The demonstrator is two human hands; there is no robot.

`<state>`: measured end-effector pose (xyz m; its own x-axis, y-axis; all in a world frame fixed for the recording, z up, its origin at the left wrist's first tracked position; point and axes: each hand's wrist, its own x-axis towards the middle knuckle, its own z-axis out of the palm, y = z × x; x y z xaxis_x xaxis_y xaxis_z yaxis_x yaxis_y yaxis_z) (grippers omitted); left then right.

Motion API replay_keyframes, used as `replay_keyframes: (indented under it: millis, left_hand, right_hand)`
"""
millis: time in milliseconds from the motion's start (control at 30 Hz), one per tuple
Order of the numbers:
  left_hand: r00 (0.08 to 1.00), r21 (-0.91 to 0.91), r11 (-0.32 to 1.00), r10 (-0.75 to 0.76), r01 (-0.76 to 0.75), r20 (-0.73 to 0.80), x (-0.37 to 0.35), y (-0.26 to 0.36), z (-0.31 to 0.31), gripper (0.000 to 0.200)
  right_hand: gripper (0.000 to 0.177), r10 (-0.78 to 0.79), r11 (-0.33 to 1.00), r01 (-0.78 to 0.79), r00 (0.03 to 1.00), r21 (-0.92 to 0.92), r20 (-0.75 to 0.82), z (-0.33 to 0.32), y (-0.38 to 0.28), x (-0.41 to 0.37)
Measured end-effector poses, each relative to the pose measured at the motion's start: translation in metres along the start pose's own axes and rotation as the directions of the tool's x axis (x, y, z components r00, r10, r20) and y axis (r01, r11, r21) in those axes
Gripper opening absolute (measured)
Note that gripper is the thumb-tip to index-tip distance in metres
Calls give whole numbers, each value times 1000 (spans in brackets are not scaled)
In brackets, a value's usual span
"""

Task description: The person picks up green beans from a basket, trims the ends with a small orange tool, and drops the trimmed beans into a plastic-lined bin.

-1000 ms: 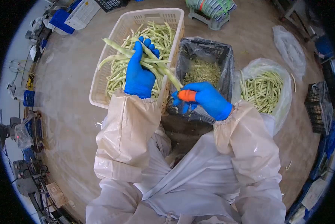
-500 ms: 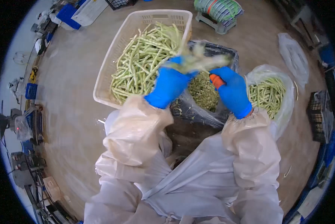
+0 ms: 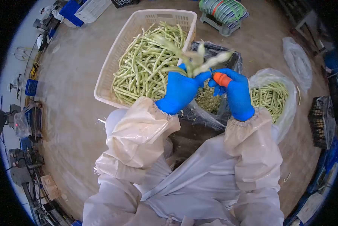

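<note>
My left hand (image 3: 181, 90), in a blue glove, is closed round a bunch of green beans (image 3: 193, 62), whose upper ends are blurred. Close on its right, my right hand (image 3: 234, 90), also gloved in blue, grips a small orange-handled tool (image 3: 222, 79); the tool's tip is too small to make out. Both hands are over a black crate lined with plastic (image 3: 234, 62), which holds small green trimmings (image 3: 208, 100). Long green beans (image 3: 142, 64) fill a white crate (image 3: 108, 75) on the left. More beans (image 3: 270, 98) lie in a clear plastic bag (image 3: 291, 109) on the right.
A small stool (image 3: 226, 30) bearing a striped bundle (image 3: 224, 11) stands at the top. An empty plastic bag (image 3: 296, 58) and a black crate (image 3: 321, 122) are on the right. Machines and a blue crate (image 3: 31, 87) line the left edge.
The bunch of beans has swung from pointing right to more upright in my left hand. My left hand has moved slightly right and down, and the orange handle shows more fully.
</note>
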<state>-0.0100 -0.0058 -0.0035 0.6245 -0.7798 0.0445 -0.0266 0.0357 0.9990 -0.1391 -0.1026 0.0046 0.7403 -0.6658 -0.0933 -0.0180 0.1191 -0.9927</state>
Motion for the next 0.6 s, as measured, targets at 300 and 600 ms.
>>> replay_keyframes:
  millis: [300,600]
  left_hand:
    - [865,-377,898,8,-227,-501,55,41,-121,20]
    - [994,-612,791,-61,-7,-90,53,25,-121,43]
  right_hand:
    - [23,-138,953,70,967,-296,-215,-44,26,22]
    - [31,-454,722,295,884,-625,-107,-25,35,24]
